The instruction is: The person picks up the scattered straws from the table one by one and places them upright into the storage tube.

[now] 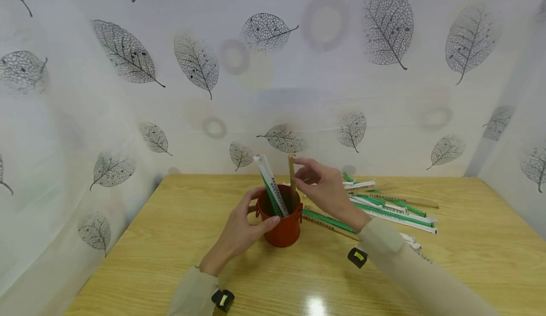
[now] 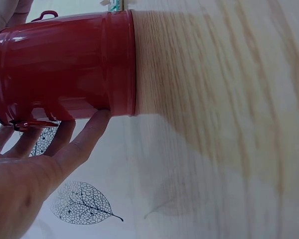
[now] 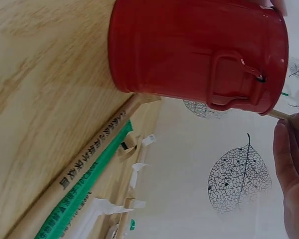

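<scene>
- Brown stick [image 1: 292,181], that's the one to watch: upright at the right side of the bucket [image 1: 282,233], top above the rim, lower part down inside, its end hard to make out.
- Right hand [image 1: 326,190] has it pinched between thumb and fingertips, a small gap at most; the right wrist view cuts that hand off at the edge, with only a short length of stick showing.
- Left hand [image 1: 243,228] is spread wide round the bucket's left side, thumb at the near rim, fingers curved about the wall, some of them hidden behind it.
- The bucket stands upright on the table [image 1: 192,240]; the left wrist view crops its mouth.
- Leaning left in there: a white stick [image 1: 272,181] beside a green stick [image 1: 273,197], lower ends lost to sight.
- Over to the right, a loose pile [image 1: 392,212], brown, green and white, partly covered by the right wrist and sleeve [image 1: 409,259]; can't count them, and the print is too small to read from the head view.
</scene>
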### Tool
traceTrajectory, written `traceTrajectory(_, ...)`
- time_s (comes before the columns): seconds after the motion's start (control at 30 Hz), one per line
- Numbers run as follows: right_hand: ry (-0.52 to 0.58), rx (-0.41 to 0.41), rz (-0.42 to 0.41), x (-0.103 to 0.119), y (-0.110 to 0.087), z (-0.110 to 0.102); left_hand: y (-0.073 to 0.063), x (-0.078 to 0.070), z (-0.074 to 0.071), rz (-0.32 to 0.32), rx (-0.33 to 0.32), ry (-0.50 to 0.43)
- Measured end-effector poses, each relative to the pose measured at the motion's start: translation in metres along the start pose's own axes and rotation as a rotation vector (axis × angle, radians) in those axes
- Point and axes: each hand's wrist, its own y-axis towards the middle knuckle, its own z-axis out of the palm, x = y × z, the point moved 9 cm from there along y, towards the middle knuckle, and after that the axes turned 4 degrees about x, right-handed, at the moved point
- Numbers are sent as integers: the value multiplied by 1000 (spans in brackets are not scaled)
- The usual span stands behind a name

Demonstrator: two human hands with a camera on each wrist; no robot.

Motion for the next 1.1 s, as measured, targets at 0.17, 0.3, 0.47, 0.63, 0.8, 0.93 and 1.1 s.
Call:
traceTrajectory(0.17, -11, 15, -10, -2, -2, 2, 0, 0, 0, 0, -2, -4)
traceTrajectory(0.3, -28, 29, 11, -5, -2, -1, 0, -1, 0, 8, -6, -3)
traceTrajectory(0.47, -52, 54, 107, -13, -6, -12, 0, -2, -1, 14, -6, 8)
traceTrajectory(0.63, -120, 203, 140, -22, -16, -16, 1, -1, -4, 12, -13, 24)
traceTrajectory(0.8, -258, 469, 37, -29, -33, 6, 0, 0, -7, 1, -15, 11)
traceTrajectory(0.93, -320, 578, -60, -33, -43, 28, 1, 0, -6, -2, -14, 12)
traceTrajectory(1.1, -354, 629, -50, -44, -48, 48, 4, -3, -2, 9, -24, 57)
